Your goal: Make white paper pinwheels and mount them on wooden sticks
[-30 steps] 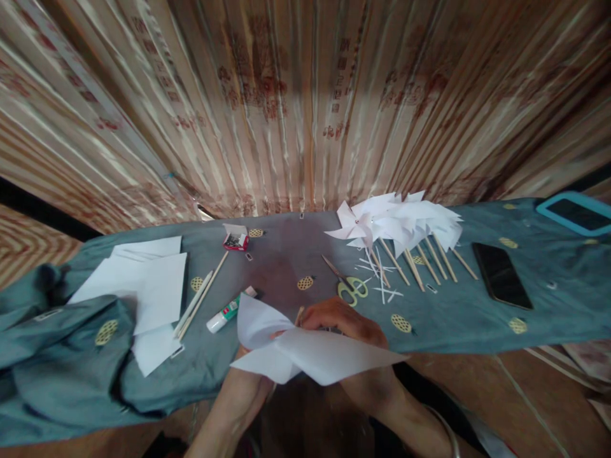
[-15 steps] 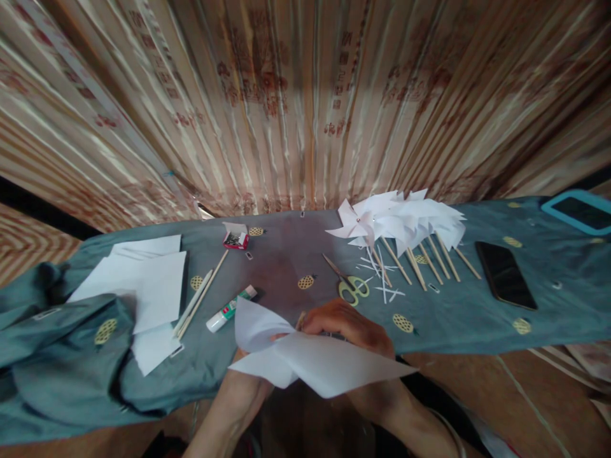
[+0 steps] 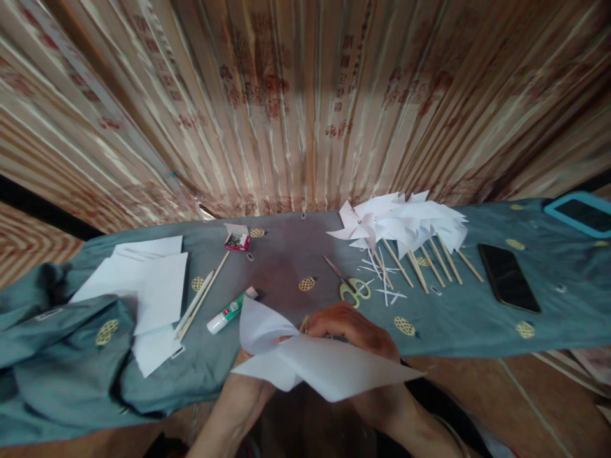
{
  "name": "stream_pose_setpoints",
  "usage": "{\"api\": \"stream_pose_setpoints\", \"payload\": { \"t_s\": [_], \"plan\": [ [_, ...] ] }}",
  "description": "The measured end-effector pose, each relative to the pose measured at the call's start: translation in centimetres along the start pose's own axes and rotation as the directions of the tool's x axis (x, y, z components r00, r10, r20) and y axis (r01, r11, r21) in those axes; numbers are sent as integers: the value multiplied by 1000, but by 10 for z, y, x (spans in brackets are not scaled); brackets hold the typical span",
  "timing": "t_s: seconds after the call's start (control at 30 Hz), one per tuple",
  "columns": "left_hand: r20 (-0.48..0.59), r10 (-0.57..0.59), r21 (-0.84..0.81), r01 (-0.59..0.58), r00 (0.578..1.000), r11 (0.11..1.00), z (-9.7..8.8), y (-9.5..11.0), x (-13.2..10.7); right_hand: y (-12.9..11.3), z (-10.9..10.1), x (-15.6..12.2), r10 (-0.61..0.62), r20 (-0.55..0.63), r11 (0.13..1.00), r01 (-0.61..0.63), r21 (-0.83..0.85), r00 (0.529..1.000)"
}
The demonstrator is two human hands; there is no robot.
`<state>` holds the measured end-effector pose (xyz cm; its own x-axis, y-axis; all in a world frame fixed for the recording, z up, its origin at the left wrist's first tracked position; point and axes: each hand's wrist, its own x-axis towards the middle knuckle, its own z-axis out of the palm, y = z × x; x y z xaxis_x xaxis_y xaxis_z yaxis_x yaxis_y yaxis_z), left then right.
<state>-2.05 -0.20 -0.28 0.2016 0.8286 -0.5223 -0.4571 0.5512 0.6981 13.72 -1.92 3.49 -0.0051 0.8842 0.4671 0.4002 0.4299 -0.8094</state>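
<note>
A white paper pinwheel with curved blades is held up close to me, past the table's front edge. My left hand is closed on it from behind and below; the paper covers most of its fingers, and one fingertip shows near the centre fold. On the far side, my right hand has its fingers bent around the tip of a light wooden stick at the pinwheel's centre. The rest of that stick is hidden by the paper and the hand. A glue stick lies just left of the pinwheel.
Finished pinwheels on sticks lie at the back right, beside scissors and paper strips. White sheets, sticks and an open red box of pins are to the left. A phone lies right.
Both hands and the pinwheel sit very slightly farther right and lower in view. The table's things shift a little too; the grip looks the same.
</note>
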Motion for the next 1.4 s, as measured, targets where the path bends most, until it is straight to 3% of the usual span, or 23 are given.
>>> {"api": "stream_pose_setpoints", "payload": {
  "t_s": [0.2, 0.37, 0.43, 0.53, 0.63, 0.87, 1.0, 1.1, 1.4],
  "plan": [
    [-27, 0, -3, 0, 1000, 1000, 4, 4, 0, -2, -1, 1, 18, -20, 1000, -18, 11, 1000],
    [-23, 0, 19, 0, 1000, 1000, -4, -1, 2, -1, 0, 0, 173, -26, 979, -169, 112, 985],
    [-28, 12, 18, -11, 1000, 1000, -10, -5, 3, 2, 2, 0, 273, -41, 942, -258, 216, 961],
    [49, 10, 41, -12, 999, 999, -13, -8, 3, 7, 7, 1, 428, -19, 852, -396, 343, 904],
    [88, 3, 73, -10, 996, 997, -12, -6, 2, 11, 10, 1, 481, 2, 800, -440, 408, 876],
    [24, 25, 26, -25, 999, 999, -10, -3, 2, 14, 12, -3, 387, -16, 845, -348, 406, 922],
    [19, 77, -8, -77, 997, 997, -17, -9, 5, 10, 7, -3, 235, -32, 954, -224, 197, 972],
    [-18, 104, 18, -103, 994, 994, -21, -14, 7, 7, 3, -2, 144, -12, 987, -143, 77, 990],
    [13, 24, 60, -24, 1000, 998, -7, -6, -1, 5, 1, -2, 129, -9, 990, -128, 62, 992]
  ]
}}
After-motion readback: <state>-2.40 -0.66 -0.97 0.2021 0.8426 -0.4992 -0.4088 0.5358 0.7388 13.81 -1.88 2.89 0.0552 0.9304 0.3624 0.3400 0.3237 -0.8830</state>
